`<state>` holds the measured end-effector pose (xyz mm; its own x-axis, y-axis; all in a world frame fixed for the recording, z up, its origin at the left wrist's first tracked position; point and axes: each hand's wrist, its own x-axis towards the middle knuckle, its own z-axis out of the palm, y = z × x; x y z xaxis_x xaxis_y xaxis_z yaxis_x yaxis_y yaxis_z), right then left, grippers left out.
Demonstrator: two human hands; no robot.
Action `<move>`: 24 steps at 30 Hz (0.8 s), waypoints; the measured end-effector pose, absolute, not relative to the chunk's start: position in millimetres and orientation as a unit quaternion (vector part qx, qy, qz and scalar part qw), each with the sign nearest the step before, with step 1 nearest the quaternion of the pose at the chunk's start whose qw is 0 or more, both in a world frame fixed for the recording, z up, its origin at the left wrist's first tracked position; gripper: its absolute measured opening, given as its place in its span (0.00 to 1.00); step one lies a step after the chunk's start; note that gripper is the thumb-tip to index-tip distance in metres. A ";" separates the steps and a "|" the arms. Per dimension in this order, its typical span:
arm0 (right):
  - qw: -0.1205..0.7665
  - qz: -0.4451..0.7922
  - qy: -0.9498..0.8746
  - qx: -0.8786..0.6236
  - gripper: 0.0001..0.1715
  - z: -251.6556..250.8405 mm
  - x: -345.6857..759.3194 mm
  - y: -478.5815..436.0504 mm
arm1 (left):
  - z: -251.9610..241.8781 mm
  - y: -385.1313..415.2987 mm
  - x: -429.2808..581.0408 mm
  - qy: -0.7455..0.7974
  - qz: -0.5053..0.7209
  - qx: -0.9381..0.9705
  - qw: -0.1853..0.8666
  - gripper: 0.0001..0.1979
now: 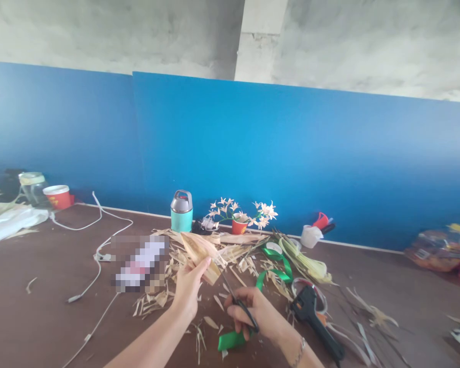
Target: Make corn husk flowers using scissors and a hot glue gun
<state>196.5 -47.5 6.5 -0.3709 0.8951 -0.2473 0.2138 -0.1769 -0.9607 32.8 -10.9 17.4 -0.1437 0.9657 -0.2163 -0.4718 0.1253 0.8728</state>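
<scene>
My left hand [191,283] is closed around a dry corn husk [199,251], pinching it between thumb and fingers. My right hand [253,312] grips black-handled scissors [245,311], whose blades point up toward the husk's right edge. Whether the blades touch the husk I cannot tell. Under and around both hands lie husk scraps [159,301] and cut petal-shaped pieces. A green ribbon [281,273] curls to the right of the husk, and its other end lies below my right hand.
A black glue gun [316,324] lies right of my right hand. Behind stand a teal flask [181,212], a red cup [239,224] with pale flowers [266,212], and a white cup [311,236]. White cables [99,255] cross the left side. A blue partition [253,148] closes off the back.
</scene>
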 end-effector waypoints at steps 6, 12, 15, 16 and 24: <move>0.309 0.608 -0.556 -0.476 0.26 6.8 193.0 -48.6 | 22.8 -17.2 37.7 0.433 0.599 0.276 0.614 0.15; 0.316 0.607 -0.549 -0.481 0.26 5.2 193.0 -48.7 | 22.4 -18.0 38.2 0.444 0.600 0.280 0.604 0.15; 0.317 0.602 -0.552 -0.482 0.25 5.4 192.8 -48.7 | 21.7 -17.7 38.2 0.444 0.596 0.283 0.606 0.16; 0.319 0.599 -0.552 -0.484 0.25 5.7 192.5 -48.7 | 21.1 -17.4 38.1 0.441 0.595 0.287 0.608 0.17; 0.321 0.570 -0.551 -0.517 0.21 8.5 192.4 -49.0 | 14.0 -14.5 36.8 0.448 0.577 0.353 0.585 0.16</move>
<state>192.4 -49.0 8.5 -0.2584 0.9368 -0.2360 0.2040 -0.1859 -0.9612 36.8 -14.5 14.0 -0.0675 0.9908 -0.1169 -0.3581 0.0853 0.9298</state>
